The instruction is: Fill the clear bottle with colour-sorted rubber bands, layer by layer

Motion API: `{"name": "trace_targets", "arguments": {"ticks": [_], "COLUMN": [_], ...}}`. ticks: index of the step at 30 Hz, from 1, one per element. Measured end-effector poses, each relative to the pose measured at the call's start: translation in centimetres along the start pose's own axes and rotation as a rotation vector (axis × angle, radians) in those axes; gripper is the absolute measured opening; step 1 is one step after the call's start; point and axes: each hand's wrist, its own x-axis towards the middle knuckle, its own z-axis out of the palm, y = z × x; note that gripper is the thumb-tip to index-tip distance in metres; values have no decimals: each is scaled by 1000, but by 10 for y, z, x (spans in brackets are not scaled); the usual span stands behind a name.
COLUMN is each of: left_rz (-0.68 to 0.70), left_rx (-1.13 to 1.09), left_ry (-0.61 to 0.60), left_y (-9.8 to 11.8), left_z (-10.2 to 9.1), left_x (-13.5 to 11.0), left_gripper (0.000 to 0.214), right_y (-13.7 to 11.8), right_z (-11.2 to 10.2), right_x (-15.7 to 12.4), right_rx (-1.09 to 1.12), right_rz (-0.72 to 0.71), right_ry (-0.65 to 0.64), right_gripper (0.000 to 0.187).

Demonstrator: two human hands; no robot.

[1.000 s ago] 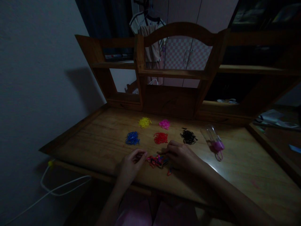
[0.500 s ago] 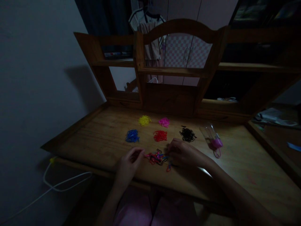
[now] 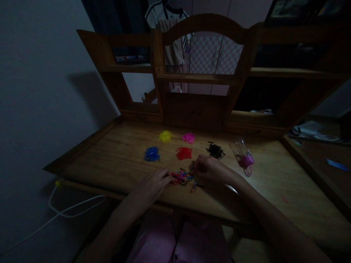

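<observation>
A mixed pile of small coloured rubber bands (image 3: 181,177) lies near the desk's front edge, between my hands. At its left side is my left hand (image 3: 157,183), fingers close together and bent, fingertips on the reddish bands. My right hand (image 3: 207,168) is over the pile's right side with thumb and fingers pinched; what they hold is too dark to make out. Beyond lie single-colour heaps: blue bands (image 3: 151,154), red bands (image 3: 184,153), black bands (image 3: 215,151), yellow bands (image 3: 165,136) and pink bands (image 3: 188,137).
A clear bottle-shaped container with a pink cap (image 3: 248,160) lies right of the black heap. The wooden desk (image 3: 109,153) has a shelf unit (image 3: 196,78) along its back. A white cable (image 3: 74,213) hangs at the left front, beside the wall.
My left hand has turned flatter, its fingers moving right over the pile's edge. My right hand stays pinched beside the pile. The view has shifted slightly.
</observation>
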Motion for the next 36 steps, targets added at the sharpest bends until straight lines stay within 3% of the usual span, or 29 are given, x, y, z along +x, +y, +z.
{"name": "trace_targets", "arguments": {"ticks": [11, 17, 24, 29, 32, 36], "left_rz": [40, -155, -296, -310, -263, -232], "left_rx": [-78, -365, -821, -1066, -1076, -1105], "left_ry": [-41, 98, 318, 216, 290, 418], "left_y": [-3, -1, -3, 9, 22, 34], "left_z": [-11, -11, 3, 20, 25, 28], "left_x": [9, 12, 59, 84, 90, 94], "left_gripper": [17, 19, 30, 33, 31, 29], "right_y": [-4, 0, 4, 0, -4, -6], "right_z": [2, -4, -8, -11, -12, -12], "right_x": [-3, -1, 3, 3, 5, 8], "right_rx": [-53, -27, 56, 353, 638, 801], "right_rz": [-18, -11, -39, -26, -5, 24], "right_ry": [-5, 47, 171, 216, 208, 238], "right_gripper": [8, 9, 12, 7, 9, 19]}}
